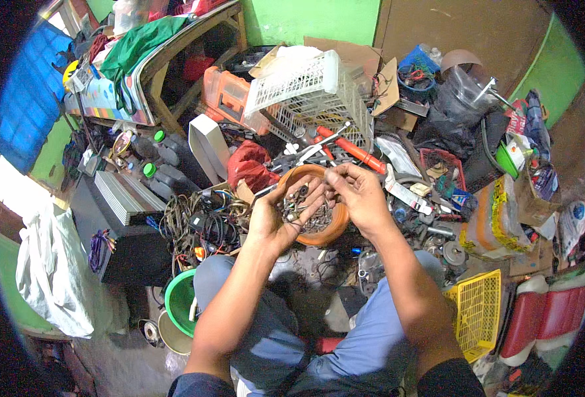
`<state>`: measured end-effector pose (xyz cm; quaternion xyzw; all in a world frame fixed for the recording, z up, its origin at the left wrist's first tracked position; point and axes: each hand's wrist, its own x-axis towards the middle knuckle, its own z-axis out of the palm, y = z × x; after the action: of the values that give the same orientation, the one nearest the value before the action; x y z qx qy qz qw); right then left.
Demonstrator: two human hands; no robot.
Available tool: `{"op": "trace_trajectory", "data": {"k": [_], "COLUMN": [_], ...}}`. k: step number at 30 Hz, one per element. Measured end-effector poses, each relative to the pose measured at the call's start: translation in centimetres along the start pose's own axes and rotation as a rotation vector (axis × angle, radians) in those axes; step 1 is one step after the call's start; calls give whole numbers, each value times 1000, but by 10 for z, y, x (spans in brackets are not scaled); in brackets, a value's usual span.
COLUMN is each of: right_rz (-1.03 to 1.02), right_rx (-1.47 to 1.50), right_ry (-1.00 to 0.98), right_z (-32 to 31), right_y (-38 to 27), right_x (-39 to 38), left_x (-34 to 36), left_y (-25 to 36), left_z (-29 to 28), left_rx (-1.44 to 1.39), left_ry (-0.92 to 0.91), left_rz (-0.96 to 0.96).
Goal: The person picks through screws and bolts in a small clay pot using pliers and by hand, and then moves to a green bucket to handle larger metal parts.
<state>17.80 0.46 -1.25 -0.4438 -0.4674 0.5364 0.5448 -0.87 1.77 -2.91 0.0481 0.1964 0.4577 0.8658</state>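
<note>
My left hand [276, 218] is cupped palm up over an orange round bowl [335, 225] and holds a small pile of dark metal screws and bits [299, 205]. My right hand [359, 195] hovers just to its right, fingertips pinched together at the pile, picking among the pieces. More small metal parts lie inside the bowl under both hands. My knees in blue trousers frame the floor below the bowl.
A white plastic basket [306, 89] lies tipped behind the bowl, an orange tool case [226, 96] beside it. Tangled black cables [203, 225] sit left, a green bowl [180, 301] lower left, a yellow crate [478, 311] right, a red-handled tool [355, 152] ahead.
</note>
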Motion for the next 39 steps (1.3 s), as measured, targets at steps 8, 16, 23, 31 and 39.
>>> {"op": "trace_trajectory", "data": {"k": [8, 16, 23, 31, 39], "right_rz": [141, 119, 1, -299, -499], "right_rx": [415, 152, -274, -743, -708], "right_ry": [-85, 59, 170, 60, -145], "right_z": [-6, -12, -12, 2, 6], "right_y": [-7, -3, 8, -6, -8], "right_x": [-2, 4, 9, -2, -9], "left_x": [-3, -1, 0, -1, -6], "left_y": [0, 2, -1, 2, -4], "left_z": [7, 2, 4, 1, 10], "left_rx": [12, -54, 21, 61, 105], "left_ry": [20, -29, 39, -14, 118], "left_rz": [3, 54, 93, 52, 72]}}
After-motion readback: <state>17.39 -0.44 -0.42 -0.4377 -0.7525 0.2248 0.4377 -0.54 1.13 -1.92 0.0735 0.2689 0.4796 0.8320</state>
